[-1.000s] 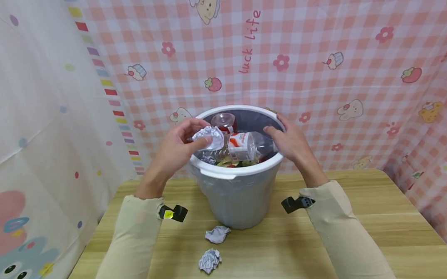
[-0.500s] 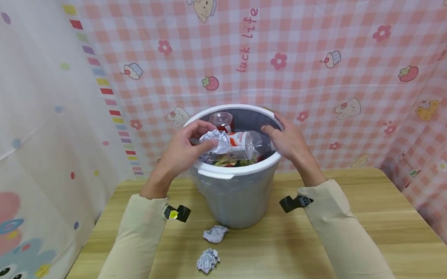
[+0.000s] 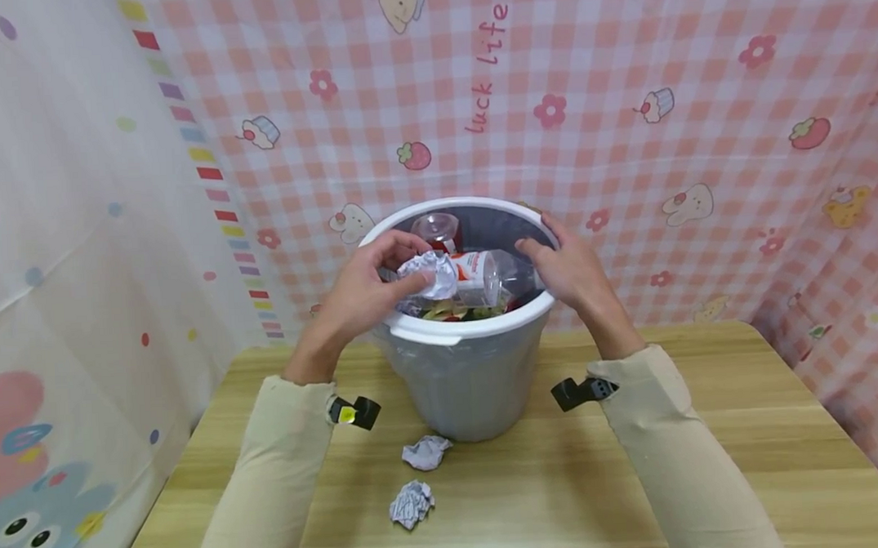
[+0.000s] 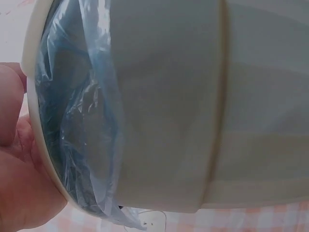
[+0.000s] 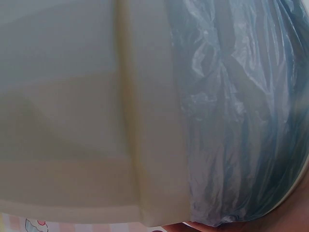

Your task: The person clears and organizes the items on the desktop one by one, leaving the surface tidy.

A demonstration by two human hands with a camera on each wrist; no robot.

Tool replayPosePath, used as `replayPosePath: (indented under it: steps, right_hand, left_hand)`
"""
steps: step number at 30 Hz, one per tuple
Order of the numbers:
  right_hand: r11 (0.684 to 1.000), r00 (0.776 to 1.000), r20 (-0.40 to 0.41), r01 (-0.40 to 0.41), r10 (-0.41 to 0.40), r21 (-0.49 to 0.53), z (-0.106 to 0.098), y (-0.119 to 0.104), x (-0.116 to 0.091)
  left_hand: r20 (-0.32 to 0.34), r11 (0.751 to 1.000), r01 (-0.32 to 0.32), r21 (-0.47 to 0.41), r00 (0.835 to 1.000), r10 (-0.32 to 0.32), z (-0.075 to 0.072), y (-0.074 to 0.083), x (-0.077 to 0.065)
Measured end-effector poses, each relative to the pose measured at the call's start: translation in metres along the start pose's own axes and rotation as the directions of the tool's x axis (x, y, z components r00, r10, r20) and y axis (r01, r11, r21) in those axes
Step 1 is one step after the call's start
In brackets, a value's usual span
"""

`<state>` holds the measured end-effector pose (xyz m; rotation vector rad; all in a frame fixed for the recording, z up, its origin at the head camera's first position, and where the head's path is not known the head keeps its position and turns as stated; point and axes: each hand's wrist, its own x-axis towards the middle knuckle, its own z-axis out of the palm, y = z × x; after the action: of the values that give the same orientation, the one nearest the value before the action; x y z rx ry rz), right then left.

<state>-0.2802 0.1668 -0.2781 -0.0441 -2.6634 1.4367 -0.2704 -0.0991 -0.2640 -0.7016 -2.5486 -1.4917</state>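
Observation:
In the head view a grey trash can [image 3: 473,387] with a white rim stands on the wooden table. My left hand [image 3: 362,287] pinches a crumpled ball of white paper [image 3: 439,276] between thumb and fingers, over the left part of the can's opening. On the opposite side, my right hand [image 3: 573,270] grips the rim, thumb inside and fingers outside. A clear plastic bottle [image 3: 492,278] with a white and orange label lies across the trash inside, partly covered by the paper. Both wrist views are filled mostly by the can's wall and its plastic liner [image 4: 91,121].
Two crumpled paper balls, one nearer the can [image 3: 426,452] and one nearer the front [image 3: 412,504], lie on the table [image 3: 682,459]. Another clear bottle [image 3: 437,229] and food scraps [image 3: 459,311] sit inside the can. A pink checked curtain [image 3: 589,161] hangs close behind.
My left hand has moved a little to the right with the paper ball, which now overlaps the bottle's label. The right hand keeps its hold on the rim.

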Motion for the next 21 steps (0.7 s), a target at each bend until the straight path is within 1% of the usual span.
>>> replayPosePath:
  steps: [8, 16, 21]
  right_hand:
    - [1.0, 1.0, 0.003, -0.011, 0.011, -0.001, 0.0004, -0.0008, -0.0003]
    - [1.0, 1.0, -0.002, -0.011, 0.011, -0.005, -0.0005, -0.0006, -0.0015]
    - [1.0, 1.0, -0.007, -0.002, 0.002, -0.009, -0.0003, -0.001, -0.0006]
  left_hand:
    - [0.023, 1.0, -0.011, -0.011, 1.0, 0.011, -0.0024, -0.001, 0.0006]
    - [0.014, 1.0, -0.011, -0.023, 1.0, 0.012, -0.0004, -0.0015, 0.0011]
    - [-0.005, 0.999, -0.013, -0.037, 1.0, 0.013, 0.0, -0.0019, 0.0012]
